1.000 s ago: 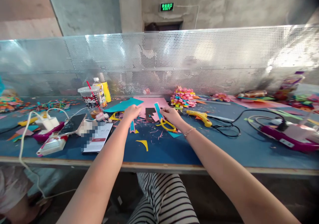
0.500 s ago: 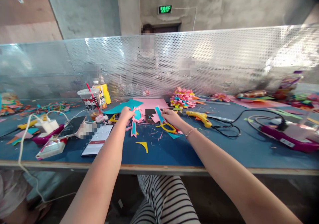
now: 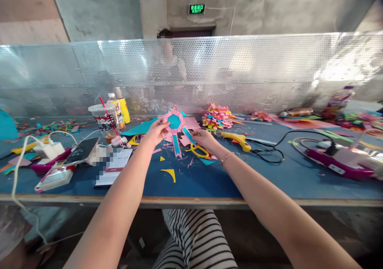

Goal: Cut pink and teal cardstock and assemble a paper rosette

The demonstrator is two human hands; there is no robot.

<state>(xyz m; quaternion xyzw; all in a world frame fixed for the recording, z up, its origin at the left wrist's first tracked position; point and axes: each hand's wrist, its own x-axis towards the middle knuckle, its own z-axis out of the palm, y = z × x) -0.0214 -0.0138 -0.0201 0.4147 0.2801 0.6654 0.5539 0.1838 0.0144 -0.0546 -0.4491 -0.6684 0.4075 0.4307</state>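
My left hand [image 3: 157, 132] pinches the left edge of a paper rosette [image 3: 175, 120], which has a blue centre and a folded pink border. One pink-and-blue paper tail [image 3: 176, 144] hangs from its lower side. On the right, my right hand [image 3: 205, 140] is closed on a second pink-and-blue paper strip [image 3: 187, 135], its upper end at the rosette's lower right edge. Whether that end is stuck on or only touching, I cannot tell. Just below my right hand lie yellow-handled scissors [image 3: 200, 152]. A yellow paper scrap [image 3: 169, 175] rests nearer the table's front edge.
A pile of finished paper rosettes [image 3: 217, 117] stands behind my right hand. A yellow glue gun [image 3: 237, 140] lies to the right, its black cord running to a purple power strip [image 3: 341, 163]. Leftward are a plastic cup [image 3: 103, 117] and a phone [image 3: 115, 167]. A perforated metal screen [image 3: 257, 69] rises behind.
My left hand has turned the rosette to face me and moved it right. The strip in my right hand has come against the rosette's lower right edge, now slanting down to the right.
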